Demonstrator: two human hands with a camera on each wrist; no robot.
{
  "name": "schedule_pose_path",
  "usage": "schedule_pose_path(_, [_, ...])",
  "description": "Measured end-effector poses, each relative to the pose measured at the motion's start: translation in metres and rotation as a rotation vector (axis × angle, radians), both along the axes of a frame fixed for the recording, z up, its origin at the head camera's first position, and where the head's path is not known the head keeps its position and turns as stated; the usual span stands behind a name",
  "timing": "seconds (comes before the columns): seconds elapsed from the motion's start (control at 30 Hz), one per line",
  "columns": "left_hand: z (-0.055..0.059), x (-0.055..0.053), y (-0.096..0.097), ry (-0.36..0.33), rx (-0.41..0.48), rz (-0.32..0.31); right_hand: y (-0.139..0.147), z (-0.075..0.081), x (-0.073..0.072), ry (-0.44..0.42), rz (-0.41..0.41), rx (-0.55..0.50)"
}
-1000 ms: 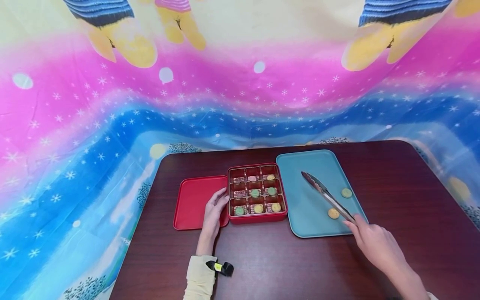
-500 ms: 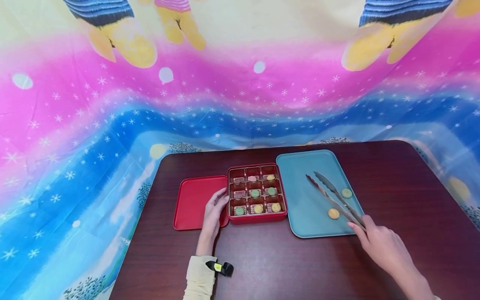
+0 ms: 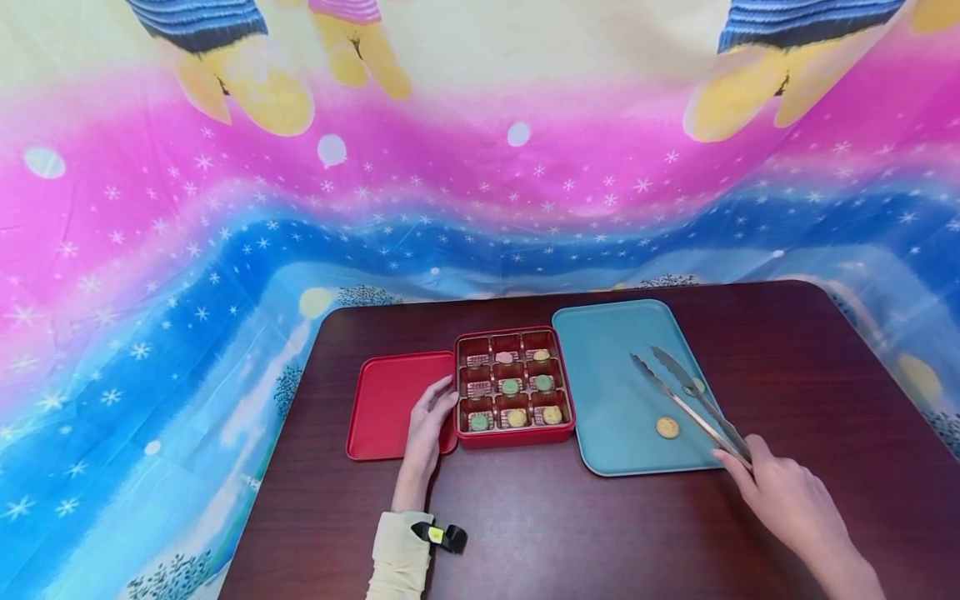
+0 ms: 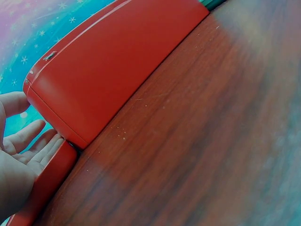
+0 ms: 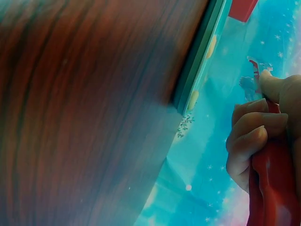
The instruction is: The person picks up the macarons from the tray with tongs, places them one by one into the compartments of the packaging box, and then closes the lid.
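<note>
In the head view my right hand (image 3: 791,500) grips metal tongs (image 3: 678,373), whose two arms stand apart over the teal tray (image 3: 607,354). Their red handle (image 5: 273,183) fills the palm in the right wrist view. One arm partly covers a green cookie (image 3: 700,385) at the tray's right edge; a yellow cookie (image 3: 667,427) lies left of the tongs. My left hand (image 3: 427,421) rests over the red lid's edge, fingers extended against the left side of a red box (image 3: 513,440). Several green, yellow and pink cookies sit in its compartments; two at the left hold none.
The flat red lid (image 3: 393,408) lies left of the box, the teal tray directly to its right. All stand on a dark wooden table (image 3: 525,525). A colourful snowflake-patterned cloth (image 3: 480,200) hangs behind the far edge.
My right hand has moved right and slightly down with the tongs, whose arms have spread apart and come over the green cookie. My left hand has stayed still.
</note>
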State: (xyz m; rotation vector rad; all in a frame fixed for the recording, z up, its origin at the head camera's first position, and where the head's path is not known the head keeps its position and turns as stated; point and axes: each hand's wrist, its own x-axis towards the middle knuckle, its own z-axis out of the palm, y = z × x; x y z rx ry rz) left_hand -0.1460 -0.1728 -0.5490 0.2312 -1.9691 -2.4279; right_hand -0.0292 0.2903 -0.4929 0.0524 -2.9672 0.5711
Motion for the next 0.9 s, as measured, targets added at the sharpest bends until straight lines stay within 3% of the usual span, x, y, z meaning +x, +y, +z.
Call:
schedule_pose_path(0.6, [0.000, 0.001, 0.001, 0.010, 0.010, 0.002, 0.022, 0.000, 0.002, -0.141, -0.063, 0.006])
schedule_pose_path(0.9, [-0.001, 0.001, 0.000, 0.003, -0.010, -0.001, 0.023, -0.003, 0.005, -0.125, -0.067, 0.025])
